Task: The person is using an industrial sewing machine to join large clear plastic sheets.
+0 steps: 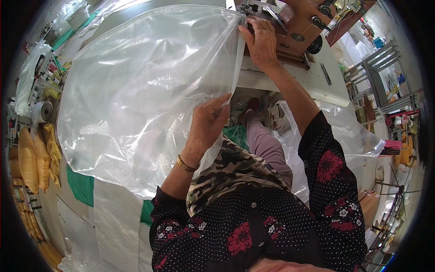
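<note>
A large translucent plastic sheet (131, 90) spreads over the left and middle of the work table. Its right edge forms a narrow folded strip that runs up to a brown sewing machine (292, 41). My left hand (209, 121), with a gold band at the wrist, pinches this edge partway down. Farther up, close to the machine's needle area, my right hand (262, 43) grips the upper corner of the sheet between thumb and fingers. The needle itself is too small to make out.
Right of the machine, slim dark snips (326, 74) lie on the white table (335, 88). A ruler strip (253, 72) runs along the table edge. Metal racks (380, 77) stand at the right. Filled yellow bags (28, 158) and a white roll (42, 112) are at the left.
</note>
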Tool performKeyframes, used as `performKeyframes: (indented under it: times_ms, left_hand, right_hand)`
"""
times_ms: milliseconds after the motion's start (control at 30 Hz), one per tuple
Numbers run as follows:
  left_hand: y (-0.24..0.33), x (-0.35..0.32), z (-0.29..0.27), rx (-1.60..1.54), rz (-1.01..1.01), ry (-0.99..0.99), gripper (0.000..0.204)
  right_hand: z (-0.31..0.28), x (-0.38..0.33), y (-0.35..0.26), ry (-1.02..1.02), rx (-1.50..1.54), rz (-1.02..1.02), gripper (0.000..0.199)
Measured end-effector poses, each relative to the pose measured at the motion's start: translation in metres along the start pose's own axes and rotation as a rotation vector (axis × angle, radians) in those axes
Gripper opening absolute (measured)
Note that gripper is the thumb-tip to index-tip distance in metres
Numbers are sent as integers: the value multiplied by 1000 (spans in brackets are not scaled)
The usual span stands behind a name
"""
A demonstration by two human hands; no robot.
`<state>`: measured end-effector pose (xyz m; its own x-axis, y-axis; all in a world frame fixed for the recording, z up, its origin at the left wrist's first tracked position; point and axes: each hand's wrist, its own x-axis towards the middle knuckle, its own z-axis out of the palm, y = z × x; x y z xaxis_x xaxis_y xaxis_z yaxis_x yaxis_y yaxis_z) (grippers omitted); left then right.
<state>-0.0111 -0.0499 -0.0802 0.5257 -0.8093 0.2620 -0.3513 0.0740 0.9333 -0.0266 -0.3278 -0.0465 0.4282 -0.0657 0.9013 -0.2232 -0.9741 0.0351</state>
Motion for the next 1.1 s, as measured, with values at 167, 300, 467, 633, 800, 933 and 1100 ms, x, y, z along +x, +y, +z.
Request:
performKeyframes:
  times_ms: [167,300,467,633,800,933,1100]
  left_hand:
    - [-16,-1,-8,-336,-57,38,30]
    - [-31,-4,-9,-373,-64,76,31]
    - [27,-3,-17,202,93,83,31]
    - [37,-4,-8,421,269,131,32]
    - [27,-5,-5,479,236,93,34]
    - [18,-4,0,555,256,42,35]
    - [-6,-1,7,672,266,-12,38]
  right_hand:
    - [-3,6,-3,-49,-33,-23,39]
    - [-5,2,-2,-78,19,-35,38]
    - [-14,1,2,-115,112,42,34]
    - [-12,-2,5,-104,69,-36,30]
    - [-14,-2,3,-150,-16,-94,28]
    - [-17,3,4,-153,-77,-154,29]
    - [-14,10,-14,-237,-398,-241,37]
